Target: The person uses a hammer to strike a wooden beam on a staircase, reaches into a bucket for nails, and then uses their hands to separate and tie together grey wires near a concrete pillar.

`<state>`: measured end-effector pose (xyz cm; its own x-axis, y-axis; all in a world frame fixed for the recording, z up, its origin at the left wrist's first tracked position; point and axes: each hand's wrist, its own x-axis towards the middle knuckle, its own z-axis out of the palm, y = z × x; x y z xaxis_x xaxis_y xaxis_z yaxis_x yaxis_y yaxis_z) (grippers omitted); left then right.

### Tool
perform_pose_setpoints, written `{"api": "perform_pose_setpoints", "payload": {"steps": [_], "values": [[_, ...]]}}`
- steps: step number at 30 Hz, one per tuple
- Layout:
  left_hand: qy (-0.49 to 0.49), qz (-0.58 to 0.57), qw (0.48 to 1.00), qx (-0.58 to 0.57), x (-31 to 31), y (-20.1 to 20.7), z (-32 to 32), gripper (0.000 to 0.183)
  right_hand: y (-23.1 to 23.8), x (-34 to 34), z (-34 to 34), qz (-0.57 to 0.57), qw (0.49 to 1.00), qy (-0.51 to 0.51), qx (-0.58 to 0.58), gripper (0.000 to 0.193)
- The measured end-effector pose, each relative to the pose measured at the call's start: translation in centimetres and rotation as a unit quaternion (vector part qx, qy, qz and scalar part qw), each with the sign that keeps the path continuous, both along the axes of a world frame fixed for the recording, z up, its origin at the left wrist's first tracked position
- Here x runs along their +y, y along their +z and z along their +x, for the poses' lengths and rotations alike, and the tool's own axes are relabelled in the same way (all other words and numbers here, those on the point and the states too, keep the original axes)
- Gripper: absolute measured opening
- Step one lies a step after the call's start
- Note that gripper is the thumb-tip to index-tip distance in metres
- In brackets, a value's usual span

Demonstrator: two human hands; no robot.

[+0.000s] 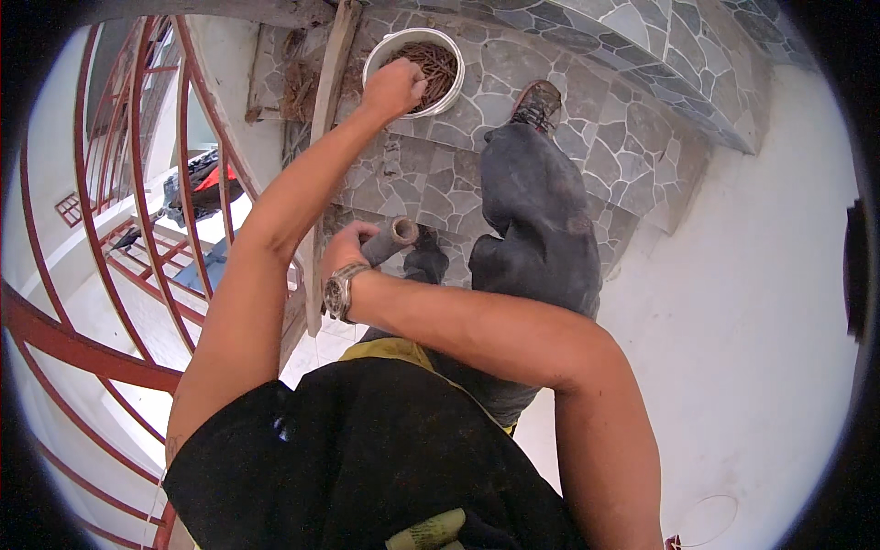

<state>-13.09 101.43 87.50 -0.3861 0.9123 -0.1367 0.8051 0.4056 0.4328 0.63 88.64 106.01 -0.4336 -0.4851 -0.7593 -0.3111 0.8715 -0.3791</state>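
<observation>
On the stone-tiled stairs, my left hand (pixel 394 89) closes in a fist over the white bucket (pixel 414 70) of rusty nails, while my right hand (pixel 350 249) grips a hammer handle (pixel 390 240) ready.

Two hands: the left hand (pixel 394 87) at one white bucket (pixel 385 50) of rusty nails, too many to count, and the right hand (pixel 346 252) gripping one grey handle (pixel 390 240). One wristwatch (pixel 337 291), one wooden plank (pixel 328 82), perhaps two shoes, only one shoe (pixel 536 103) clear.
</observation>
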Motion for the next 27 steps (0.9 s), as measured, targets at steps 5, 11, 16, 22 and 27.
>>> {"api": "perform_pose_setpoints", "payload": {"steps": [5, 11, 16, 22, 27], "values": [[0.136, 0.014, 0.975, -0.175, -3.5, 5.1, -0.2, 0.028, -1.8, -1.9, 0.6, 0.031, 0.999, -0.029, 0.016, 0.035], [0.321, 0.156, 0.876, -0.324, -13.9, 10.4, -1.2, 0.031, 3.1, -1.8, 1.7, -0.02, 0.992, -0.1, 0.076, 0.035], [0.425, 0.187, 0.855, -0.232, -28.7, 13.6, 1.8, 0.026, -1.3, -5.2, 3.4, -0.077, 0.983, -0.056, 0.154, 0.026], [0.509, -0.081, 0.84, -0.17, -55.9, 9.4, 14.5, 0.028, -3.6, -7.9, 8.1, -0.019, 0.986, -0.133, 0.098, 0.023], [0.428, -0.314, 0.831, -0.166, -78.3, 2.5, 33.9, 0.034, -5.5, -9.9, 14.0, 0.02, 0.973, -0.219, 0.076, 0.026]]}}
